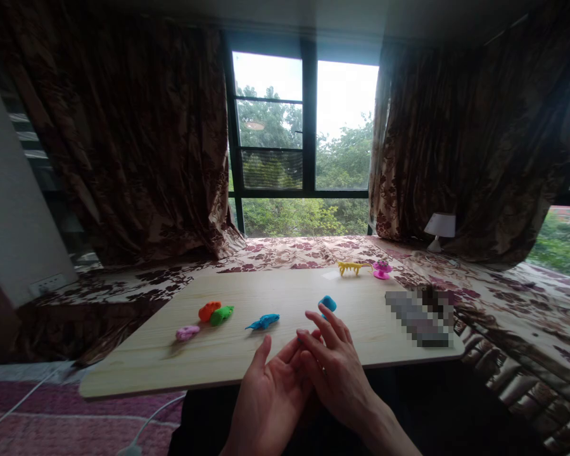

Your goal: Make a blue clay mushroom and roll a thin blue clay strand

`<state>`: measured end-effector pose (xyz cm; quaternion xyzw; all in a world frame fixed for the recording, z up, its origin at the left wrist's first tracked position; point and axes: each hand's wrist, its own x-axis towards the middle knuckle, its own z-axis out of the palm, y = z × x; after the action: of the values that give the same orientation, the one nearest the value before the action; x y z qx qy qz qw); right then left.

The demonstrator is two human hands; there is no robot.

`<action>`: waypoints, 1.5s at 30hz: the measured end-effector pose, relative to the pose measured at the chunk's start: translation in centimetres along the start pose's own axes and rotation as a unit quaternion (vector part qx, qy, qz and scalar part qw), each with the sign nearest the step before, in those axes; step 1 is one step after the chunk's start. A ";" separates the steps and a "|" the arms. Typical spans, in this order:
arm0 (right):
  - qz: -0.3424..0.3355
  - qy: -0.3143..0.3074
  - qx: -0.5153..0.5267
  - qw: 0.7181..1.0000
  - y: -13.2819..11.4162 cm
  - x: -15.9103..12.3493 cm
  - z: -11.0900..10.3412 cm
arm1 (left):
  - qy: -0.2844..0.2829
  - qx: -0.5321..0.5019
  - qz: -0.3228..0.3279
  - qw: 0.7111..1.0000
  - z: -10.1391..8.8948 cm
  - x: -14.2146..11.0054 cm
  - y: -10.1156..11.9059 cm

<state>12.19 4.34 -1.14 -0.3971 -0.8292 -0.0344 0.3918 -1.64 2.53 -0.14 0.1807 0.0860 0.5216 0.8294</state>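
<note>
My left hand point(266, 396) lies palm up at the near edge of a light wooden board point(228, 351), its fingers stretched out. My right hand point(335, 367) rests flat across its fingers, also with fingers straight. Whether anything lies between the palms is hidden. Just beyond my right fingertips sits a blue clay lump point(327, 303). A blue clay figure point(263, 322) lies left of the hands. Farther left are an orange piece point(208, 310), a green piece point(221, 314) and a pink piece point(187, 332).
A yellow clay animal point(354, 267) and a pink clay shape point(382, 270) stand at the board's far right. A blurred-out object point(420, 316) lies on the right side. A small white lamp point(439, 228), patterned curtains and a window are behind. A white cable point(142, 430) runs below left.
</note>
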 end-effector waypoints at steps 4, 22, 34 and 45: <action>0.004 0.014 0.045 0.999 0.5 -0.3 0.1 | -0.004 0.049 0.018 0.999 0.2 0.0 -0.2; 0.078 0.104 0.227 0.965 1.2 -0.3 1.7 | 0.168 0.158 0.055 0.971 -2.6 1.2 -1.9; 0.011 0.104 0.148 0.984 1.2 -0.4 1.0 | 0.176 0.129 0.052 0.974 -2.2 1.1 -1.4; 0.051 0.113 0.174 0.977 1.3 0.0 0.9 | 0.164 0.162 0.053 0.972 -1.8 1.0 -1.8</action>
<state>12.48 5.57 -2.09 -0.3579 -0.7520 0.0858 0.5469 -0.31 3.07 -2.41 0.2286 0.2947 0.5665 0.7348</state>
